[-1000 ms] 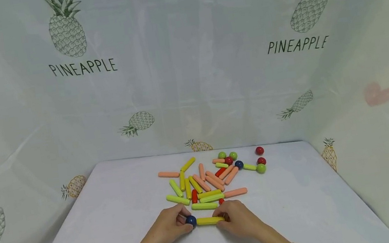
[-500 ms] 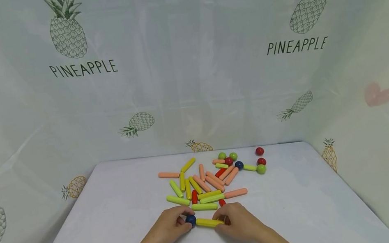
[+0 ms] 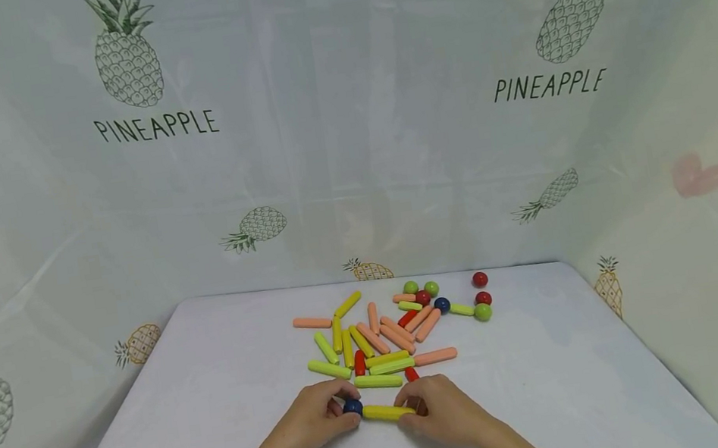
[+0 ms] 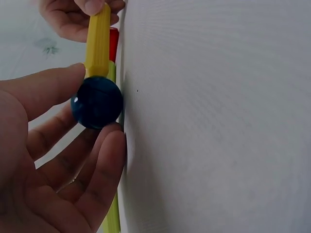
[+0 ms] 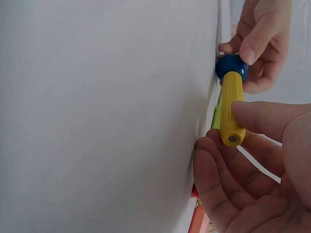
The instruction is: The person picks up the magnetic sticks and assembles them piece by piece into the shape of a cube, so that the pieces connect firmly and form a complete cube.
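Note:
In the head view my left hand holds a dark blue ball low over the near part of the table. The left wrist view shows the ball between thumb and fingers. My right hand pinches a yellow stick close to its right end. Its other end meets the ball, and the stick slants slightly toward me. A small grey disc shows in the stick's free end in the right wrist view, where the stick lies under my thumb.
Just beyond my hands lies a lime stick, with a red stick beside my right fingers. Several yellow, orange, lime and red sticks spread behind. Red balls, green balls and another blue ball sit back right.
My right hand has shifted slightly toward me, swinging the stick's right end nearer, so it now slants. More of the red stick shows. My left hand and the ball stay almost in place.

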A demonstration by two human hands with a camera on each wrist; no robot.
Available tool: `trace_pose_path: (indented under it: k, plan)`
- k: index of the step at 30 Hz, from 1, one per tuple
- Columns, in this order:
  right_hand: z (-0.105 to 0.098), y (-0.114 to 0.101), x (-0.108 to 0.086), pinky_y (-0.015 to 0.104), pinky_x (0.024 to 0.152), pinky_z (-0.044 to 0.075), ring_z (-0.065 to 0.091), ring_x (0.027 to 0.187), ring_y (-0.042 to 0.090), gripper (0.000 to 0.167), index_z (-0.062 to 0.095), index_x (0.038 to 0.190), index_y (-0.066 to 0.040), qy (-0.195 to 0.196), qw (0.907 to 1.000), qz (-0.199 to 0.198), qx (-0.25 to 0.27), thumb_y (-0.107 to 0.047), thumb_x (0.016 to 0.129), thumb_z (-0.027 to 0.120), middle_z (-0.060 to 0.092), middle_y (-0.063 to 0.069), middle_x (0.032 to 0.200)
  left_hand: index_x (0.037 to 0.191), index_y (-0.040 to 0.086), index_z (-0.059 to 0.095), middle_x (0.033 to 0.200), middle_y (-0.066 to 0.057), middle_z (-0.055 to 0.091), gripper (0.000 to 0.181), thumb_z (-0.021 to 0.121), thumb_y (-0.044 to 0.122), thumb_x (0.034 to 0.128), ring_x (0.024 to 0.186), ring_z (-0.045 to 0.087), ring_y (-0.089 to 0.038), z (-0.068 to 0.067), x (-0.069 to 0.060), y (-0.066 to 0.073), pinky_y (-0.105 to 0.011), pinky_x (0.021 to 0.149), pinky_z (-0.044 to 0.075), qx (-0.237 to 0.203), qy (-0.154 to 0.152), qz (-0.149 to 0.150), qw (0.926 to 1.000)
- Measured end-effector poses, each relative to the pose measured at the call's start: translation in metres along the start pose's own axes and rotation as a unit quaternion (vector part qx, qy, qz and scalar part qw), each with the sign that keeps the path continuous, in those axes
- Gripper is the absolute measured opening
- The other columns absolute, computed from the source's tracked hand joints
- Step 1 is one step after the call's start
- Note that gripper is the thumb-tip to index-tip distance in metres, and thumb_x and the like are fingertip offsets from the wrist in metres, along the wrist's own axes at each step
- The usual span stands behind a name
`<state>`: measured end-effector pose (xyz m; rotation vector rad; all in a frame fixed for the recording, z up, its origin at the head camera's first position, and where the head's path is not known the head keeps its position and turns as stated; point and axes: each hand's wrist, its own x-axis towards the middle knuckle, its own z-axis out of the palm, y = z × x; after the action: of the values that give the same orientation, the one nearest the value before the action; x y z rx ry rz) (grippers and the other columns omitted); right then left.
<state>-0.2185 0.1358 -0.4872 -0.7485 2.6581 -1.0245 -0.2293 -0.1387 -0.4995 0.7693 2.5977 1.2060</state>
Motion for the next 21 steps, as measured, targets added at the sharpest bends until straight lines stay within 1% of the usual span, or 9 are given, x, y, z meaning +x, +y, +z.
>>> trace_pose_path:
  k: [3, 8, 12, 16, 19, 21]
  plan:
    - [-0.0003, -0.0004, -0.0006, 0.021, 0.065, 0.05, 0.057, 0.069, 0.003, 0.012, 0.072, 0.097, -0.023, 0.002, 1.0, -0.001, 0.004, -0.025, 0.087, 0.075, 0.061, -0.017, 0.077, 0.111, 0.022, 0.066, 0.096, 0.013, 0.063, 0.031, 0.076, 0.037, 0.0852, 0.08, 0.058, -0.008, 0.0006, 0.0009, 0.0021, -0.026, 0.068, 0.049, 0.016, 0.001, -0.004, 0.9999]
    - [0.001, 0.0002, 0.0003, 0.021, 0.064, 0.05, 0.057, 0.069, 0.003, 0.012, 0.072, 0.097, -0.023, 0.003, 0.9999, -0.009, 0.009, -0.025, 0.087, 0.076, 0.062, -0.017, 0.077, 0.106, 0.026, 0.065, 0.1, 0.015, 0.061, 0.026, 0.076, 0.037, 0.0849, 0.09, 0.056, -0.007, 0.0016, 0.0027, 0.006, -0.031, 0.078, 0.048, 0.049, 0.003, -0.001, 0.9988]
    - [0.0022, 0.0003, 0.0, 0.021, 0.064, 0.05, 0.057, 0.069, 0.002, 0.012, 0.072, 0.098, -0.023, 0.005, 0.9998, -0.013, 0.011, -0.027, 0.086, 0.076, 0.062, -0.017, 0.077, 0.105, 0.028, 0.065, 0.102, 0.016, 0.062, 0.023, 0.075, 0.036, 0.0863, 0.091, 0.056, -0.006, 0.0024, 0.0034, 0.0054, -0.032, 0.081, 0.047, 0.056, 0.004, 0.006, 0.9984]
    - [0.0031, 0.0004, -0.0008, 0.021, 0.064, 0.05, 0.058, 0.069, 0.002, 0.013, 0.072, 0.098, -0.022, 0.006, 0.9997, -0.022, 0.013, -0.027, 0.087, 0.075, 0.062, -0.017, 0.077, 0.107, 0.028, 0.067, 0.103, 0.015, 0.061, 0.022, 0.074, 0.033, 0.0874, 0.09, 0.055, -0.007, 0.0029, 0.0031, 0.0043, -0.03, 0.079, 0.047, 0.07, 0.019, 0.022, 0.9971]
    - [0.0045, -0.0004, -0.0012, 0.021, 0.063, 0.05, 0.058, 0.068, 0.002, 0.013, 0.071, 0.098, -0.021, 0.005, 0.9995, -0.026, 0.018, -0.027, 0.087, 0.075, 0.061, -0.016, 0.077, 0.112, 0.029, 0.066, 0.103, 0.013, 0.058, 0.026, 0.074, 0.033, 0.0873, 0.084, 0.054, -0.008, 0.0034, 0.0031, 0.0039, -0.027, 0.072, 0.046, 0.078, 0.038, 0.013, 0.9961]
    - [0.0063, -0.0017, -0.0017, 0.021, 0.063, 0.05, 0.058, 0.067, 0.002, 0.014, 0.071, 0.098, -0.021, 0.004, 0.9994, -0.027, 0.022, -0.028, 0.087, 0.075, 0.061, -0.015, 0.076, 0.115, 0.029, 0.065, 0.103, 0.011, 0.056, 0.03, 0.075, 0.035, 0.0866, 0.079, 0.053, -0.008, 0.004, 0.003, 0.0031, -0.025, 0.067, 0.046, 0.075, 0.053, -0.006, 0.9958]
